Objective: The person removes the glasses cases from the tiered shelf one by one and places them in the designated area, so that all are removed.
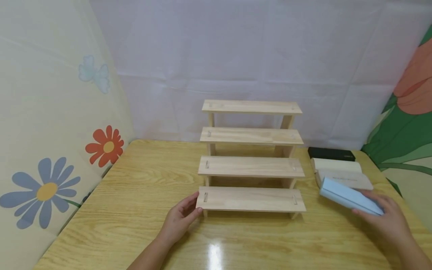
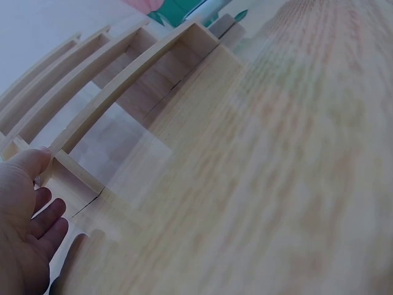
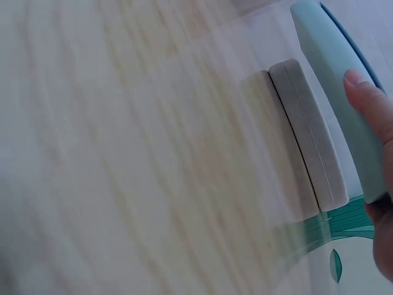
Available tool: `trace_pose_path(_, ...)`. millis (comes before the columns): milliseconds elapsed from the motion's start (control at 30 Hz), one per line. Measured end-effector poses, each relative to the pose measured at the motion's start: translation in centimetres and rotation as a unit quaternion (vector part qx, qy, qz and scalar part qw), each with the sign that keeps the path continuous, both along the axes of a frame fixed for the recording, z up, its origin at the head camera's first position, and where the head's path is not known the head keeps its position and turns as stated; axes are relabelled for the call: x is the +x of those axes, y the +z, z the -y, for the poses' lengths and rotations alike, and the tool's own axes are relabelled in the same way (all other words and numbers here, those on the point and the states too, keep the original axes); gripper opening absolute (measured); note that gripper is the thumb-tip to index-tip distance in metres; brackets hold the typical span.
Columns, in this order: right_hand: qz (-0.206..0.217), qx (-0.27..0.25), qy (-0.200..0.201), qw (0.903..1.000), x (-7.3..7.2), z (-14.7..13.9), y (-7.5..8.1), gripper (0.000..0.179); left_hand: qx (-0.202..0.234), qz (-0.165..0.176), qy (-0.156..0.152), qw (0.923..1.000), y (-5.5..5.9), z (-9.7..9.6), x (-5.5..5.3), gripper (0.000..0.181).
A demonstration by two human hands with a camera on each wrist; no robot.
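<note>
A pale wooden stepped shelf rack (image 1: 251,198) with several tiers stands on the table. My left hand (image 1: 180,219) grips the left end of its lowest tier, thumb at the front corner; in the left wrist view the lower fingers of that hand (image 2: 27,215) hang curled beside the end support. To the right of the rack, my right hand (image 1: 388,217) holds a light blue glasses case (image 1: 349,197), thumb on one side and fingers round the other. The right wrist view shows this blue case (image 3: 334,92) tilted, raised off the table beside a grey case (image 3: 307,135).
Behind the blue case lie the grey case (image 1: 347,180), a cream case (image 1: 337,165) and a black case (image 1: 330,154) in a row on the wood-grain table (image 1: 152,180). A white cloth (image 1: 236,48) hangs behind; flower-printed panels (image 1: 47,112) flank both sides.
</note>
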State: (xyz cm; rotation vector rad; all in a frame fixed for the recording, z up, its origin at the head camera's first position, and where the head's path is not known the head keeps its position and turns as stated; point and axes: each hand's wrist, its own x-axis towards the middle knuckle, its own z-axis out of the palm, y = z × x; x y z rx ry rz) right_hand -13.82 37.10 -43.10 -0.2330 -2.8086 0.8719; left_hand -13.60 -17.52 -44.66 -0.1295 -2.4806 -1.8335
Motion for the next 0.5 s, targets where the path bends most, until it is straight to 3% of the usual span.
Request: trace_pose_path(500,0.024,0.003,0.004,0.9997,0.7,-0.4,-1.3,0.083,0.001,-0.006,-0.001,1.0000,0.0,0.0,0.0,0.048)
